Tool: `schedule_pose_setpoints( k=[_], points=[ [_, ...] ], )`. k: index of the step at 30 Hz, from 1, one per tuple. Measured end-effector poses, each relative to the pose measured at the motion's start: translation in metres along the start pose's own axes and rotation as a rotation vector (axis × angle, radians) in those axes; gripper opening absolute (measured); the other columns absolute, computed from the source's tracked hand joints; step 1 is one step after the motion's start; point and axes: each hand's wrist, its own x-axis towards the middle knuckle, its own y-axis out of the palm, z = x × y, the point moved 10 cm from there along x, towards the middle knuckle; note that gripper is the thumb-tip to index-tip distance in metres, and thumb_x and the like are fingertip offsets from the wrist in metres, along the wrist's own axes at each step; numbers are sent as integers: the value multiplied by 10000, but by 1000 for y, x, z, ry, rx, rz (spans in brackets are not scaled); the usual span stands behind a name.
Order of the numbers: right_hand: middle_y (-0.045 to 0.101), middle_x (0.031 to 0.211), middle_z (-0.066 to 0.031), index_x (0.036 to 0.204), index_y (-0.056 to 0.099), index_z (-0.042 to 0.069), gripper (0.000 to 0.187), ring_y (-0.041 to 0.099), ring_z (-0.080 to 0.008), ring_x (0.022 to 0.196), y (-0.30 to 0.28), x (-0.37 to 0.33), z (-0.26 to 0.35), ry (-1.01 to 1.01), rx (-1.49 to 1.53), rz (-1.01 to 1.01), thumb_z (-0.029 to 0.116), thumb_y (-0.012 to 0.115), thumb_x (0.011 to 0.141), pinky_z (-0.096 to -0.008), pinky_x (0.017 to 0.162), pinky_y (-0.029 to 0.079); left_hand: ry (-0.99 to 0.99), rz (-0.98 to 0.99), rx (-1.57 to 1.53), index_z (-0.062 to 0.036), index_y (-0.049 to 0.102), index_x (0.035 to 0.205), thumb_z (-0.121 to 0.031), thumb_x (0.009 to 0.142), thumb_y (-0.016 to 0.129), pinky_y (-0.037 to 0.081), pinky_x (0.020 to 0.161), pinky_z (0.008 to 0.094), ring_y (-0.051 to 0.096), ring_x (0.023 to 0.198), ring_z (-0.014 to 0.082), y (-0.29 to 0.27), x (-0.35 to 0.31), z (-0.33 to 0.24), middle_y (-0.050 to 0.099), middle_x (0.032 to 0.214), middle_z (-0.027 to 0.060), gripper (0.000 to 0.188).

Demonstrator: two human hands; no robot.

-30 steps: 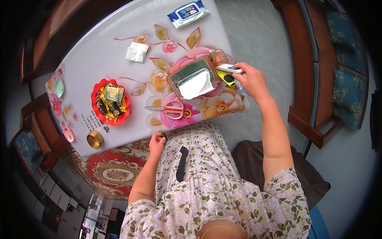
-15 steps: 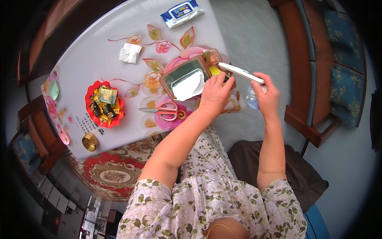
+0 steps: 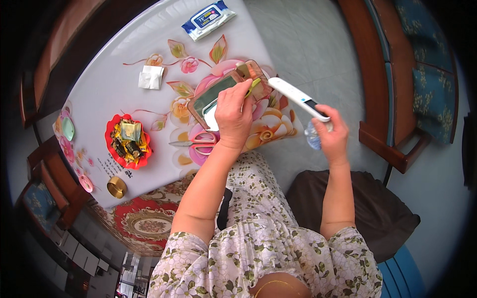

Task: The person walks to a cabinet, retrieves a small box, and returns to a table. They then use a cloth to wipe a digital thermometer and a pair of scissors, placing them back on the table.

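Observation:
My left hand (image 3: 233,119) is closed over the near side of a brown tissue box (image 3: 198,110), pinching a slim yellow-green object (image 3: 253,87) whose kind I cannot make out. White tissue (image 3: 210,117) shows in the box opening, partly behind that hand. Small compartments (image 3: 260,80) form the box's right end. Off the table's right edge, my right hand (image 3: 332,135) grips a white remote control (image 3: 294,94) by its lower end, tilted up to the left. A crumpled clear-bluish plastic piece (image 3: 312,136) is also in that hand. Pink-handled scissors (image 3: 202,143) lie beside my left wrist.
On the flowered tablecloth (image 3: 99,89) stand a red bowl of wrapped snacks (image 3: 110,136) and a gold-coloured cup (image 3: 117,187). Folded white paper (image 3: 150,77) and a wet-wipes pack (image 3: 207,20) lie farther back. A wooden bench (image 3: 375,94) is at the right.
My left hand has drawn back toward me and left from the compartments, with the yellow-green object at its fingers. The remote in my right hand has tilted more steeply.

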Motion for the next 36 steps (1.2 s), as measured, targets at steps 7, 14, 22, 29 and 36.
schedule_pose_setpoints(
  k=[7, 14, 22, 29, 36],
  points=[
    [592, 798, -26, 985, 611, 140, 238, 617, -221, 652, 62, 6, 32, -108, -269, 215, 155, 685, 759, -359, 536, 476, 120, 32, 82, -76, 611, 1014, 24, 684, 619, 497, 696, 346, 595, 803, 259, 22, -4, -11, 643, 933, 64, 345],
    [606, 876, -64, 1062, 567, 147, 303, 617, -297, 738, 111, 12, 0, -45, -391, 304, 183, 654, 774, -410, 587, 483, 131, 136, 140, -73, 602, 1029, -40, 679, 586, 500, 715, 331, 586, 876, 241, 48, -14, -9, 639, 967, 49, 352],
    [638, 980, -102, 1173, 530, 150, 432, 616, -325, 865, 115, 7, -36, 212, -170, 279, 191, 670, 767, -403, 717, 488, 9, 293, -34, -31, 543, 1128, 17, 702, 593, 464, 865, 373, 533, 1030, 319, 60, -30, 4, 548, 1143, 148, 431],
    [607, 759, -44, 1179, 577, 143, 419, 568, -154, 692, 73, -5, -62, 364, -112, 290, 193, 689, 779, -317, 662, 471, -54, 293, -59, -52, 575, 1074, -3, 751, 602, 482, 781, 365, 567, 929, 300, 7, -59, 20, 581, 1031, 116, 328],
    [587, 741, -45, 1083, 642, 128, 276, 545, -134, 683, 11, 9, -89, 412, -247, 217, 212, 646, 821, -275, 647, 453, -426, 272, 115, -76, 626, 949, -57, 783, 616, 492, 705, 361, 600, 827, 277, -89, -179, 109, 618, 896, 78, 168]
  ],
)
